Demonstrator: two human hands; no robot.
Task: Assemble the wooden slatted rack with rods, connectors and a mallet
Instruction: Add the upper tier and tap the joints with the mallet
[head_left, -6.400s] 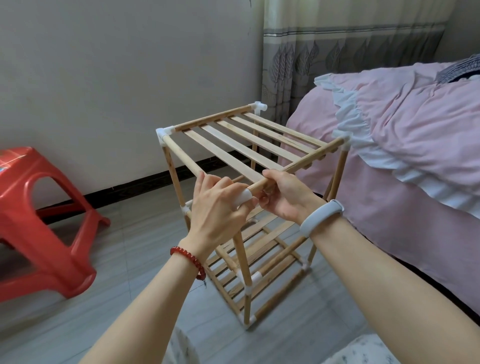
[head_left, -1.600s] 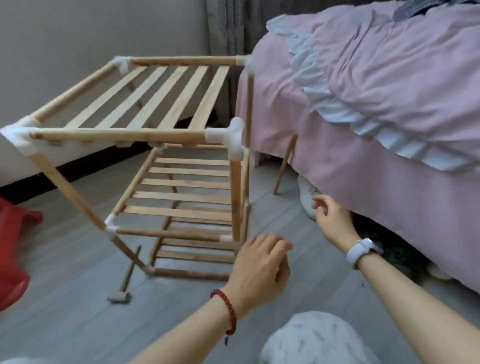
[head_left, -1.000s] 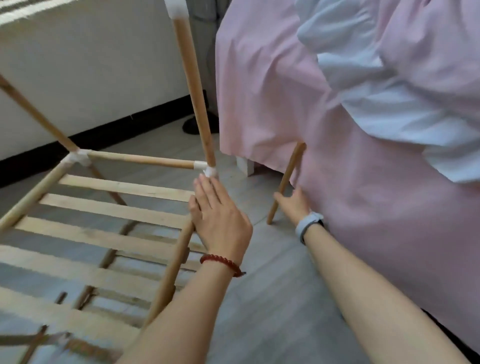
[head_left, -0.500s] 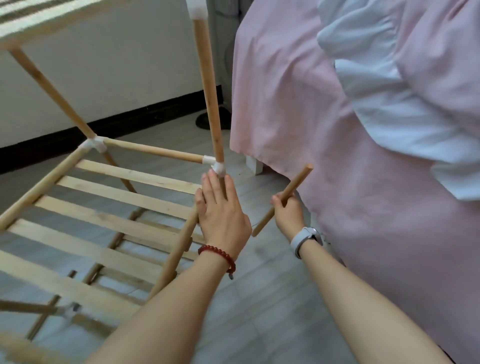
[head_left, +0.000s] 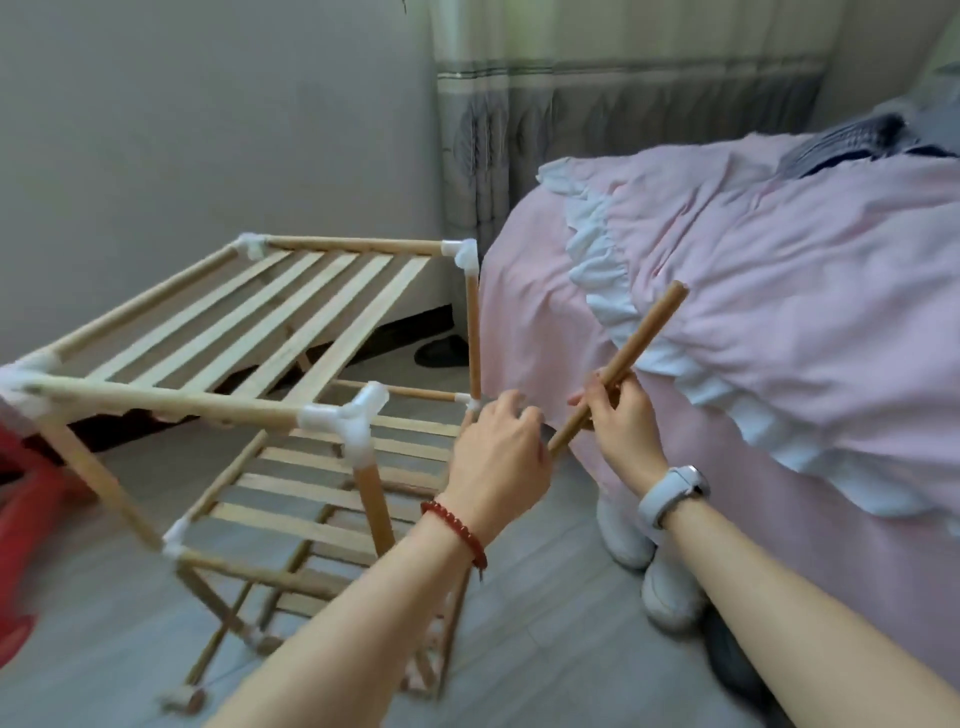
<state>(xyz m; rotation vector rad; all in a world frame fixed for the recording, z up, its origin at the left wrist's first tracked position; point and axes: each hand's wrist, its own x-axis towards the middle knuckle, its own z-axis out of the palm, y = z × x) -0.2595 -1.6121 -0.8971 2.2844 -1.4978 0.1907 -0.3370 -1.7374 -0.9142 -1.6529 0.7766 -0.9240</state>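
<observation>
Wooden and bare, a loose rod (head_left: 618, 369) runs from centre frame up toward the upper right, pinched near its lower half by the right hand (head_left: 621, 415), whose fingers curl round it. The left hand (head_left: 498, 457) hovers just beside the rod's lower end with fingers loosely bent and nothing in them; whether it brushes the rod I cannot tell. The slatted rack (head_left: 260, 415) stands on the floor (head_left: 545, 649) across the left and centre of the frame, leaning somewhat, its top shelf framed by white plastic connectors.

The step in hand looks like seating this rod into a socket, probably the near corner connector (head_left: 353, 415), whose upward opening seems unfilled. To do it well, the left hand should steady the post beneath that connector while the right brings the rod in line with the socket and pushes straight down, since a skewed entry could jam or rack the leaning frame.

Room is tight on the right: the pink bed (head_left: 779, 312) lies close behind the rod's upper tip, and a white shoe (head_left: 670, 592) sits on the floor at lower centre-right. A red stool (head_left: 26, 519) crowds the left edge. What looks like a mallet head (head_left: 182, 699) lies on the floor at the lower left.
</observation>
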